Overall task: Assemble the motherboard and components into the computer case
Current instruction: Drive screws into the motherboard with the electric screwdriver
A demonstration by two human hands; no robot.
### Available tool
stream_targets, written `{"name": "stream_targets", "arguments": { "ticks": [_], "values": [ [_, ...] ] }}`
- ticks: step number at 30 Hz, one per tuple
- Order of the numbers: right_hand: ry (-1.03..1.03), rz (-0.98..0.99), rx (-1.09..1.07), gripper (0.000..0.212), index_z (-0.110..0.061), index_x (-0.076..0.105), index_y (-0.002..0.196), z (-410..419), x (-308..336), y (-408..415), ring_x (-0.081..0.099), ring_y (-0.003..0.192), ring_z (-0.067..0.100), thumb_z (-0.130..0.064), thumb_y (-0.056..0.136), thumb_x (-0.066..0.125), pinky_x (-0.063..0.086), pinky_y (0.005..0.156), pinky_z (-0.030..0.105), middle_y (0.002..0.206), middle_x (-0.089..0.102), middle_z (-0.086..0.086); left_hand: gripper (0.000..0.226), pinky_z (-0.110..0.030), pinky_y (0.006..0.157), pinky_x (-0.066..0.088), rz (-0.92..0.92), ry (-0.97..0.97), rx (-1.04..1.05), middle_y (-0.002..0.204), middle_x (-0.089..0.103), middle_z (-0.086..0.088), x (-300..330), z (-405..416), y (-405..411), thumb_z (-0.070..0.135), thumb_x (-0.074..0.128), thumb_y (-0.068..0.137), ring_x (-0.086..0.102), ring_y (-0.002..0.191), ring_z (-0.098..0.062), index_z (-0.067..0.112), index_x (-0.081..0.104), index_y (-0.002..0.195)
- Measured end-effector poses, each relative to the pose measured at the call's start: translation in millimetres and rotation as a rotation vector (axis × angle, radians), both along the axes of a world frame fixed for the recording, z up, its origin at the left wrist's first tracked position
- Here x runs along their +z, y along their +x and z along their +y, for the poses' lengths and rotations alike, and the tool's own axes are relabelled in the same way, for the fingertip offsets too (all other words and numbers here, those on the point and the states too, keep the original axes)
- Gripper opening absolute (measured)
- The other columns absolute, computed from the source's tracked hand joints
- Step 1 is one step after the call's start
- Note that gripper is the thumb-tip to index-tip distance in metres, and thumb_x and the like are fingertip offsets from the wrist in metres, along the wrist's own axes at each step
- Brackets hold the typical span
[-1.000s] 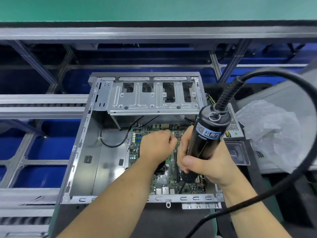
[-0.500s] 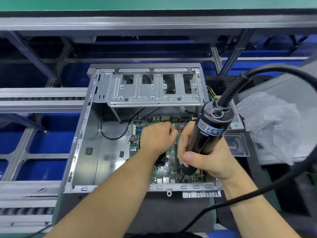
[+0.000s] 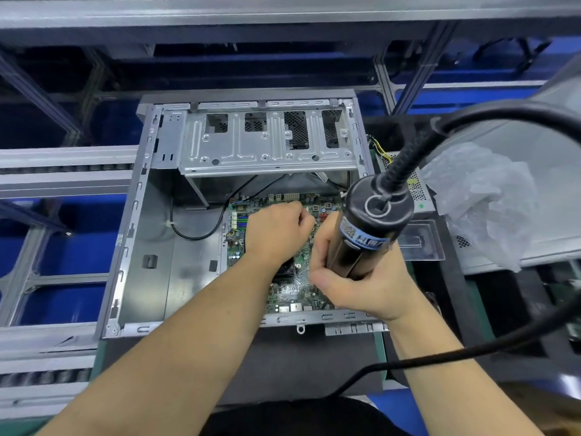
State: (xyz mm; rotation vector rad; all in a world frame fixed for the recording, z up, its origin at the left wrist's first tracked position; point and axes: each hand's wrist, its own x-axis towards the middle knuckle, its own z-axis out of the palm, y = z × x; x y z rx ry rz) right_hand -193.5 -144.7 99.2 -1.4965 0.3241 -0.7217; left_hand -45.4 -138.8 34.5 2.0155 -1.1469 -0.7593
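A blue-and-white label [image 3: 361, 236] is wrapped around the black cylindrical barrel of the electric screwdriver [image 3: 364, 234]. A square code pattern and some white characters are printed on it, but they are too blurred to be read. No other text can be made out.

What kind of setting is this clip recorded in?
Probably a factory assembly line for computers: an open grey metal computer case sits at a station beside grey roller conveyor rails, and the right hand holds a corded black electric screwdriver.
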Motion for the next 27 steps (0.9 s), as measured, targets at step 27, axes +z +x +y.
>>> {"name": "stream_targets", "arguments": {
  "ticks": [27],
  "values": [
    [0.107,-0.248,-0.304,0.031,-0.026,0.065,0.075,-44.1,32.9,2.8,0.049,0.045,0.025,-0.05,0.076,0.085,0.043,0.057,0.037,0.056,0.055,0.002,0.027,-0.019,0.048,0.038,0.356,-0.174,0.185,0.065,0.059,0.01,-21.4,-34.3,12.3,0.012,0.039,0.089,0.049,0.053,-0.002,0.025,0.062,0.081]
  ]
}}
